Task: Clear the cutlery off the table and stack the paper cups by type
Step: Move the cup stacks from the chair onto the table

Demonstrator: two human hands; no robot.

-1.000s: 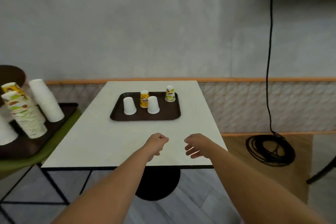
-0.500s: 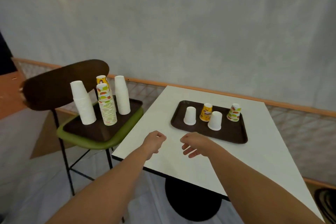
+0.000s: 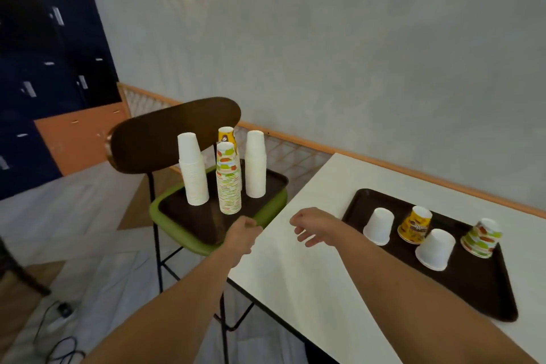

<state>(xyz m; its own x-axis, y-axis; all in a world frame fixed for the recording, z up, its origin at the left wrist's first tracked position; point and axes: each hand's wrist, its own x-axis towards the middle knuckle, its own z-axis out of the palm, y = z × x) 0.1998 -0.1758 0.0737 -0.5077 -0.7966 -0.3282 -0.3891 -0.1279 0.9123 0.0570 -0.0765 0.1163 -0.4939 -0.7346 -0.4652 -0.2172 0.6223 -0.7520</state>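
On the white table [image 3: 310,272] a dark tray [image 3: 484,292] carries upside-down cups: two white cups [image 3: 379,226] [image 3: 435,249], a yellow cup [image 3: 415,224] and a green-patterned cup [image 3: 482,237]. A second dark tray [image 3: 192,216] on the green chair seat holds two white stacks [image 3: 192,168] [image 3: 255,164], a green-patterned stack [image 3: 228,177] and a yellow stack [image 3: 226,134] behind it. My left hand [image 3: 242,235] hovers at the chair tray's near corner, fingers curled, holding nothing. Over the table's left edge my right hand [image 3: 313,223] hangs loosely curled and empty. No cutlery is visible.
The chair [image 3: 174,130] with dark backrest and green seat stands left of the table. A grey wall with an orange rail runs behind. Dark lockers [image 3: 44,68] are far left. Cables [image 3: 59,334] lie on the floor at lower left.
The view has swung left, bringing the chair with its cup stacks to the centre. Both hands have moved left with it, the left one now near the chair tray's corner.
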